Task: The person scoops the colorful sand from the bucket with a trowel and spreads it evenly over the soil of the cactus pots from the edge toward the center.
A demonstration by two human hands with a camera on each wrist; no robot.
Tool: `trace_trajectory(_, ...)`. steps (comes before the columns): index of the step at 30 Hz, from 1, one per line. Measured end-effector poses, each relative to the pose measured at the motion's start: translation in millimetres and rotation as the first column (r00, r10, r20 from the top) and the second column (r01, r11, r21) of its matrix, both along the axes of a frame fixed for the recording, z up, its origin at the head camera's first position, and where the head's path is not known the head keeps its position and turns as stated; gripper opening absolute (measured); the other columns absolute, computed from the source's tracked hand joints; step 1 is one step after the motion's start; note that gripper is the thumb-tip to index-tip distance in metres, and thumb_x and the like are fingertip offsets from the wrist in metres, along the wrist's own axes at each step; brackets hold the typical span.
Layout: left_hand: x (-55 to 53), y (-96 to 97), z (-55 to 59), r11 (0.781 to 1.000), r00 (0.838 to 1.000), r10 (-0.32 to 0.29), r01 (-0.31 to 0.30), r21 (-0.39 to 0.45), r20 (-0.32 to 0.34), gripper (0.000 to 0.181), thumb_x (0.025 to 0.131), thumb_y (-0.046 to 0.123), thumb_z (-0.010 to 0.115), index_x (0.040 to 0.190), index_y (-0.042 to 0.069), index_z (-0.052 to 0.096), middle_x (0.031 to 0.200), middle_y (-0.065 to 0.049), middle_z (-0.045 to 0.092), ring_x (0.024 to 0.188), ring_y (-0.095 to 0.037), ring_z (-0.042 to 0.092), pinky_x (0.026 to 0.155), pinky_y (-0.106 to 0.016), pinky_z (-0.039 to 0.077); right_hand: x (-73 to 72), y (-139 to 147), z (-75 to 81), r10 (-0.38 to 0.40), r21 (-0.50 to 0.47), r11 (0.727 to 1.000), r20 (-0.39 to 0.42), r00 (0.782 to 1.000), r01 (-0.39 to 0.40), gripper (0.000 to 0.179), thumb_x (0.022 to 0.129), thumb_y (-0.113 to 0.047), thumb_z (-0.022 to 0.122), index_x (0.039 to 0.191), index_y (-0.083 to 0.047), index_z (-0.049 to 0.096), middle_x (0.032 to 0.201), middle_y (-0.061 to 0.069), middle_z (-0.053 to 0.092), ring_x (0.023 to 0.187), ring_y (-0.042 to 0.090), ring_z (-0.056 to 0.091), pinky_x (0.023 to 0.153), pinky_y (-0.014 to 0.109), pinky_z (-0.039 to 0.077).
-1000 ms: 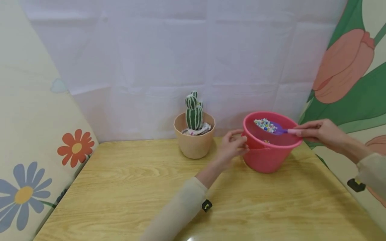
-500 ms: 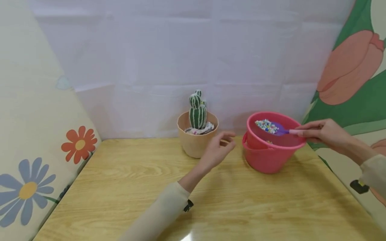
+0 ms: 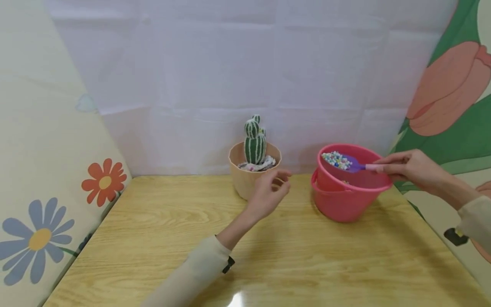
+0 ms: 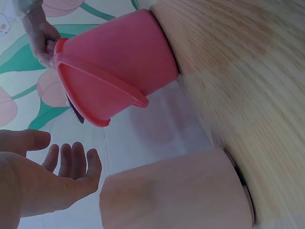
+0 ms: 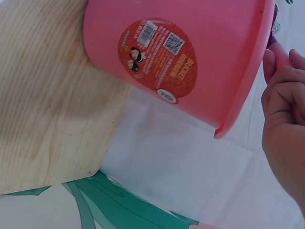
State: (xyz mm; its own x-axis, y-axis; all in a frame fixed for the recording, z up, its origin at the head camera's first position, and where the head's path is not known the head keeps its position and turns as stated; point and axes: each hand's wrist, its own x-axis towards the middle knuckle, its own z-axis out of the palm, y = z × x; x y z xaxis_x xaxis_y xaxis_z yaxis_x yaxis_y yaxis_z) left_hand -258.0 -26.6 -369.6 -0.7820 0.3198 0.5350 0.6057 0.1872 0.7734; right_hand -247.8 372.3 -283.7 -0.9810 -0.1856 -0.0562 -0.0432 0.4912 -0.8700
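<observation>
My right hand [image 3: 416, 168] grips the pink handle of a toy shovel [image 3: 358, 166] with a purple blade. The blade carries a heap of small multicoloured beads [image 3: 336, 160], level over the mouth of a pink bucket [image 3: 341, 204]. More beads show inside, mostly hidden by the bucket's wall. My left hand [image 3: 266, 194] is in front of the peach flowerpot [image 3: 239, 181], fingers loosely bent and holding nothing. A gap shows between this hand [image 4: 57, 179] and the pot [image 4: 176, 195] in the left wrist view. A green striped toy cactus [image 3: 255, 149] stands in the pot.
The bucket's handle [image 4: 102, 76] hangs down its left side. Crumpled whitish material [image 3: 264, 164] lies around the cactus base. A white cloth [image 3: 184, 85] hangs behind the wooden table [image 3: 153, 256]. Flower-patterned panels [image 3: 42, 149] stand at both sides.
My left hand has let go of the bucket's left side and moved left to the flowerpot. The bucket's handle has come into view. The loaded shovel stays over the bucket.
</observation>
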Motion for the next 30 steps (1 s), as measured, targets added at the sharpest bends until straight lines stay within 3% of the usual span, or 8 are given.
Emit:
trace_trajectory(7,-7.1,-19.2,6.9,0.999,0.999,0.029,-0.03,0.032,0.017,0.023,0.095,-0.002,0.064,0.118,-0.002,0.065,0.106,-0.016,0.066,0.093,-0.027,0.065,0.079,-0.035,0.058,-3.0,-11.3,6.7,-0.019,0.016,1.0,0.016,1.0,0.019,0.039,0.097,-0.028,0.072,0.128,-0.005,0.071,0.11,0.017,0.073,0.081,0.028,0.071,0.071,0.036,0.062)
trace_trajectory(11,-11.7,-30.3,12.5,0.997,0.999,0.052,-0.052,0.057,-0.006,0.024,0.095,-0.002,0.064,0.12,-0.004,0.064,0.108,-0.02,0.065,0.094,-0.029,0.065,0.08,-0.036,0.058,-2.4,-22.9,12.9,-0.012,0.069,0.998,0.006,1.0,0.012,0.046,0.095,-0.033,0.074,0.13,-0.004,0.069,0.097,0.021,0.073,0.072,0.028,0.069,0.067,0.036,0.061)
trace_trajectory(18,-25.7,-51.9,18.1,0.981,0.979,0.187,-0.182,0.071,-0.081,0.024,0.095,-0.001,0.064,0.118,-0.003,0.066,0.105,-0.014,0.066,0.089,-0.024,0.066,0.076,-0.034,0.059,-2.4,-47.8,21.9,-0.03,0.099,0.995,0.008,1.0,0.029,0.058,0.089,-0.042,0.079,0.132,-0.006,0.068,0.085,0.027,0.07,0.065,0.031,0.067,0.062,0.036,0.059)
trace_trajectory(22,-37.7,-64.2,15.9,0.955,0.95,0.289,-0.276,0.11,-0.121,0.023,0.096,0.0,0.062,0.118,0.0,0.066,0.105,-0.012,0.067,0.087,-0.022,0.065,0.074,-0.033,0.058,-5.1,-57.2,22.3,-0.032,0.081,0.996,0.024,0.999,0.03,0.057,0.089,-0.042,0.079,0.133,-0.008,0.068,0.087,0.025,0.071,0.06,0.029,0.066,0.055,0.033,0.057)
trace_trajectory(26,-48.7,-76.0,11.8,0.912,0.903,0.402,-0.381,0.15,-0.149,0.02,0.097,0.0,0.06,0.116,-0.001,0.066,0.106,-0.014,0.067,0.087,-0.023,0.063,0.072,-0.034,0.056,-8.5,-67.8,23.0,-0.035,0.075,0.997,0.056,0.998,0.031,0.061,0.09,-0.043,0.078,0.138,-0.007,0.064,0.09,0.023,0.073,0.06,0.032,0.069,0.053,0.033,0.058)
trace_trajectory(30,-56.0,-84.6,9.1,0.876,0.862,0.477,-0.449,0.179,-0.172,0.02,0.096,0.0,0.06,0.115,-0.003,0.066,0.106,-0.015,0.065,0.09,-0.027,0.062,0.075,-0.039,0.055,-12.1,-80.9,24.4,-0.051,0.085,0.995,0.075,0.996,0.045,0.067,0.086,-0.047,0.08,0.139,-0.009,0.063,0.092,0.022,0.074,0.061,0.033,0.07,0.05,0.035,0.058)
